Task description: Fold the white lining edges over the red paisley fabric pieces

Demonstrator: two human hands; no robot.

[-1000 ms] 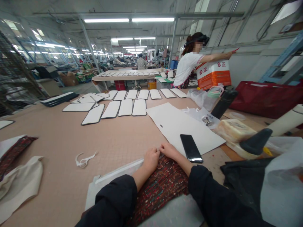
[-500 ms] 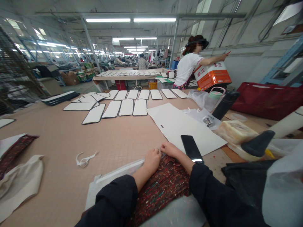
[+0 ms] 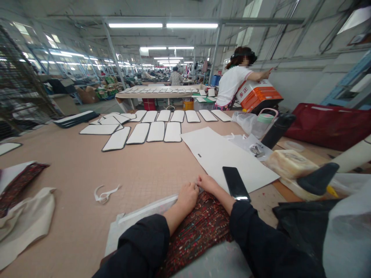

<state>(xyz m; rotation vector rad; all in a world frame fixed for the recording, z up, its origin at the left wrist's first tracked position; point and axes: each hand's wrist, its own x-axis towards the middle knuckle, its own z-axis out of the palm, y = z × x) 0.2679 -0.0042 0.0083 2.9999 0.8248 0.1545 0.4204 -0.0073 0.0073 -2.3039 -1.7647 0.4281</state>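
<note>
Dark red patterned fabric lies under my forearms, over a grey-white sheet at the table's near edge. At the fabric's far edge, my left hand is closed, its fingers curled down on the cloth. Close beside it, almost touching, my right hand is closed in a pinch at the same edge. The fingertips of both hands are largely hidden. A pale layer with a straight border shows to the left of the fabric. Just right of my right forearm, a black phone rests on a large white sheet.
White dark-edged panels lie in rows across the table. A white strip and beige cloth are at left. Yellowish block, black bottle and red bag stand right. A co-worker holds an orange-white box.
Both hands stay at the fabric's far edge with hardly any movement. The view has shifted slightly. The co-worker's outstretched hand has moved a little to the left.
</note>
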